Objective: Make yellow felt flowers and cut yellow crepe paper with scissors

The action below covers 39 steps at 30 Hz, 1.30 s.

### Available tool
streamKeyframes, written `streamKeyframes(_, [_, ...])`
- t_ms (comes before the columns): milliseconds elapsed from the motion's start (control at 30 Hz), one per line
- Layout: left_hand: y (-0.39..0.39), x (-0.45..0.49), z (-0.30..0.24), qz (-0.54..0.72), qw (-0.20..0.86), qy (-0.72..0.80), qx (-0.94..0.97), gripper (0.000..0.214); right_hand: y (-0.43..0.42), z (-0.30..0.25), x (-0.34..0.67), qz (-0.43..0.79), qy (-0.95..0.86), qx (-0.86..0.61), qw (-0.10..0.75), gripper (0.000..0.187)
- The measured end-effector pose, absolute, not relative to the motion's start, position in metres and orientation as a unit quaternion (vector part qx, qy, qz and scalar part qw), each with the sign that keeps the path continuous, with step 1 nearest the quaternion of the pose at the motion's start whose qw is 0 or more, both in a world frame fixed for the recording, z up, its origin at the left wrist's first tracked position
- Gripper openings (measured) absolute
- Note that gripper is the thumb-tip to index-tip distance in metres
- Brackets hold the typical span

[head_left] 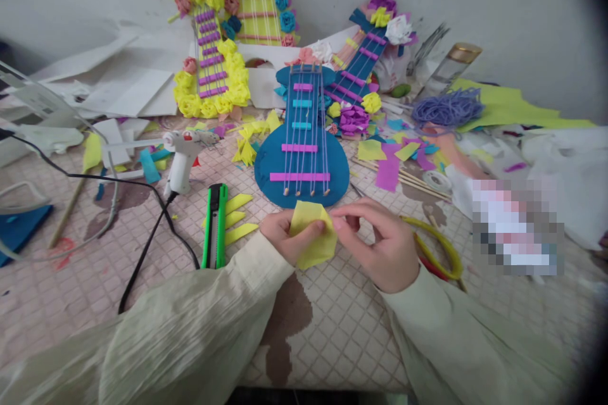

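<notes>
A piece of yellow crepe paper (311,253), cut with angled corners, is in my left hand (280,237), the thumb pressed flat across its front. The fingertips of my right hand (380,243) pinch at the paper's upper right edge. Just beyond my hands lies a blue toy guitar (268,168) with purple strings and pink and light-blue strips. To the left of my left hand is a green utility knife (215,228), beside several yellow paper strips (242,232). Scissors with yellow handles (444,243) lie by my right wrist, partly hidden by it.
A white glue gun (180,161) stands at the left, its black cable (147,269) trailing toward me. Decorated paper guitars (211,57) lean at the back. Purple string (446,107), a glass jar (453,66), wooden sticks (418,186) and coloured paper scraps (388,168) are at the right.
</notes>
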<state>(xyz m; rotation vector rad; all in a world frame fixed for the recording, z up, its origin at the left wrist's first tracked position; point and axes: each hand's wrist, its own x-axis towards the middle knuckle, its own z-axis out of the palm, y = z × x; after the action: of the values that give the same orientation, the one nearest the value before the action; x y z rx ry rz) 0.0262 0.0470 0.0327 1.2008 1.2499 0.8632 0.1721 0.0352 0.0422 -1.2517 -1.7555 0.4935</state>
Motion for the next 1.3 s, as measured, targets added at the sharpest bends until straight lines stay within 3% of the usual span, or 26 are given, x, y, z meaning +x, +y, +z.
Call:
streamKeyframes(167, [0.0450,0.0270,0.0344,0.362,0.553,0.523,0.539,0.021,0.0385,0.0388,0.1744,0.354,-0.660,-0.512,0.422,0.011])
streamKeyframes(467, [0.0421,0.0274,0.0363,0.342,0.542,0.527,0.559,0.021,0.0405,0.0386,0.1735,0.489,-0.543,-0.539,0.420,0.010])
streamKeyframes(933, [0.0415,0.0267,0.0376,0.318,0.547,0.528,0.566,0.020,0.0427,0.0344,0.1738,0.566,-0.474,-0.530,0.417,0.012])
streamKeyframes(1300, [0.0414,0.0265,0.0365,0.316,0.553,0.528,0.561,0.021,0.0432,0.0378,0.1725,0.551,-0.472,-0.546,0.420,0.009])
